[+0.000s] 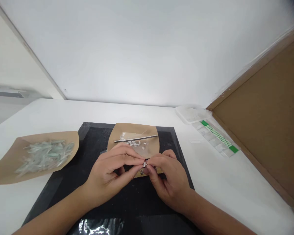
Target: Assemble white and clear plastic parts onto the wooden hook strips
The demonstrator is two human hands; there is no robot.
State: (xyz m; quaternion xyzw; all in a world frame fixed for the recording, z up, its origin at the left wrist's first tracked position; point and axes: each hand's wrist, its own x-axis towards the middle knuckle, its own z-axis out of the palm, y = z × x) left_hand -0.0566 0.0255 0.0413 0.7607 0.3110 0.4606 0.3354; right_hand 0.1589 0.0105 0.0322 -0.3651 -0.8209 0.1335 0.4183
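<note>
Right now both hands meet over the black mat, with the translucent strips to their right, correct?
Not quite: the left hand and right hand do meet over the black mat, but the head view shows the translucent strips on their left.

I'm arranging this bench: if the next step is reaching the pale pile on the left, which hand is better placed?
Left, probably: the left hand is nearer the pale pile, while the right hand is farther across the black mat. Both hands meet at a small silvery piece, though.

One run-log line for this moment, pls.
left hand: pinching silvery piece | right hand: meeting it, hold unclear | beyond: rod, white bits on brown paper | below: black mat
</note>
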